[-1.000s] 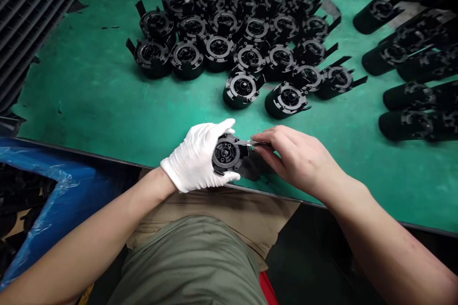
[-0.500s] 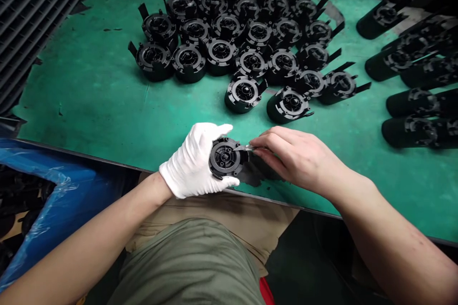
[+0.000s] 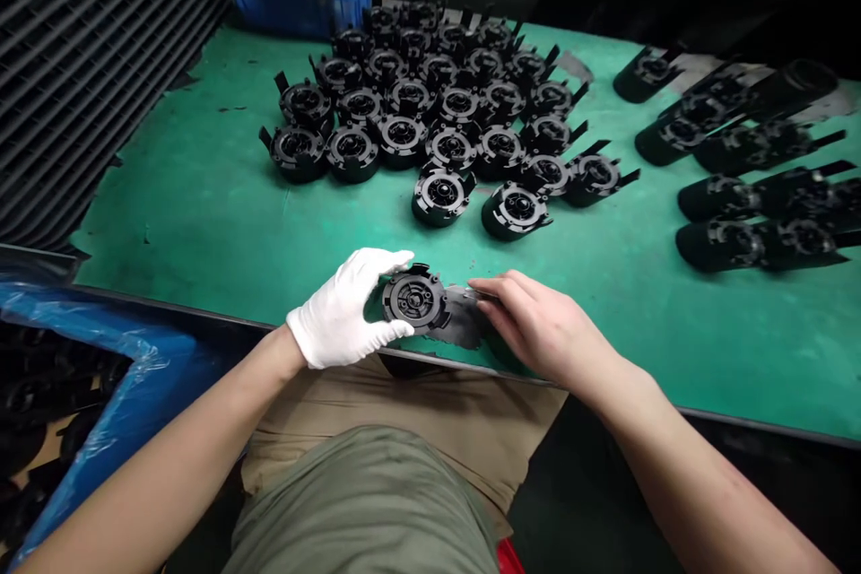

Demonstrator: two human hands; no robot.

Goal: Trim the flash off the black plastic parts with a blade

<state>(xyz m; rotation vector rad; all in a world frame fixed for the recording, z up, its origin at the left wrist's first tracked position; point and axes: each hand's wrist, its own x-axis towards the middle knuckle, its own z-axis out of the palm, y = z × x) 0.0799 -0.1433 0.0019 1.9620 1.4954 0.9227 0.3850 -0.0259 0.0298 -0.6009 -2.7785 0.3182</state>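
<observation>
My left hand [image 3: 346,309], in a white glove, curves around a black round plastic housing [image 3: 415,298] near the table's front edge. The thumb lies along its near side and the fingers along its far side. The housing's ringed face, with a hub and small holes, points up toward me. To its right, my bare right hand [image 3: 538,318] pinches thin metal tweezers [image 3: 473,291]. Only a small part of them shows; the rest is hidden by the fingers. Their tip is apart from the housing.
Several similar black housings [image 3: 404,133] stand grouped on the green tabletop [image 3: 221,215]. More black cylindrical parts [image 3: 717,242] lie at the right. A blue bin [image 3: 289,7] stands at the back, black grid trays [image 3: 100,72] at the left, and a plastic-lined blue crate [image 3: 134,377] below.
The tweezers have drawn back right from the housing's face, where they were pointing in. The housing has turned in my left hand, which has loosened around it. The view has shifted, showing more of the back.
</observation>
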